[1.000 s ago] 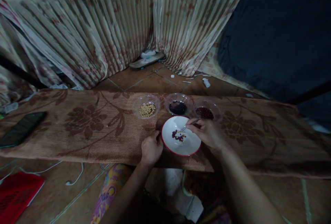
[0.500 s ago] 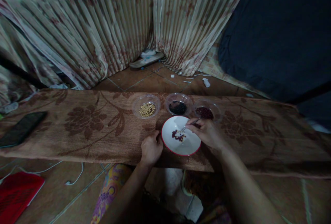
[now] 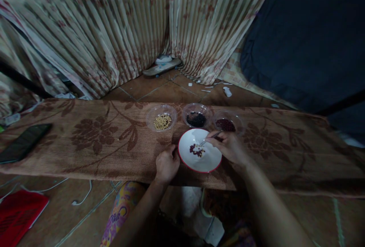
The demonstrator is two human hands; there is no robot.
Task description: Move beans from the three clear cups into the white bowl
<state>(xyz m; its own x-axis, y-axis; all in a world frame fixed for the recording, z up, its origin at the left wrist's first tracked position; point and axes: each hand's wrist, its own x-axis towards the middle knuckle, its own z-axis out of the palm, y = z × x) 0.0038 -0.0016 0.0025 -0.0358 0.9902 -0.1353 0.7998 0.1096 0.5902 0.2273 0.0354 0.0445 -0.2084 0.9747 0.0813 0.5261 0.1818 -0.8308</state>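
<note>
A white bowl with a red rim (image 3: 209,162) stands on the cloth, a small cluster of dark red and yellowish beans (image 3: 196,150) in its middle. My right hand (image 3: 226,144) reaches over its right side, fingers closed on thin metal tweezers (image 3: 203,142) whose tips point down at the beans. Curled into a loose fist, my left hand (image 3: 167,163) rests by the bowl's left rim; its fingertips are mostly hidden. Behind stand three clear plastic bowls: one with yellow beans (image 3: 162,121), one with black beans (image 3: 196,119), one with dark red beans (image 3: 226,124).
A brown flowered cloth (image 3: 97,152) covers the long narrow table. At its left end lies a dark phone (image 3: 25,142). Striped curtains (image 3: 128,30) hang behind, and a skateboard (image 3: 162,67) lies on the tiled floor. A red bag (image 3: 21,216) and white cable (image 3: 85,197) are below left.
The tweezers' tips have shifted very slightly within the bowl, staying at the beans. My left hand and the bowls stay essentially where they were.
</note>
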